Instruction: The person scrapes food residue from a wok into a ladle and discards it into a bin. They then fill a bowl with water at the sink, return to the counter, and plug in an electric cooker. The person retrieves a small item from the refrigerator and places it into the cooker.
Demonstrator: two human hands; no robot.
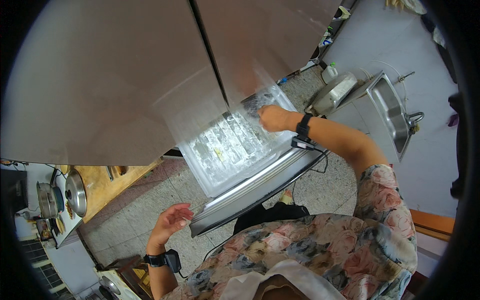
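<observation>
A freezer drawer point(202, 180) with a white rim is pulled out below the refrigerator doors point(112, 82). Frost and ice cover its ribbed bottom, and a small yellow scrap point(219, 154) lies on the ice. My right hand point(275, 118) reaches into the drawer's far right part, its fingers curled at a crumpled clear plastic bag point(258, 103); whether they grip it is hard to tell. My left hand point(172, 223) hovers beside the left end of the grey drawer front point(258, 191), palm up, fingers apart, holding nothing.
To the left stands a wooden table point(101, 187) beside a lidded metal pot point(76, 193). A steel sink point(390, 112) and a large metal basin point(333, 93) are at the right. Cables run from the black wrist straps point(303, 129). A wooden stool or chair point(135, 275) stands at lower left.
</observation>
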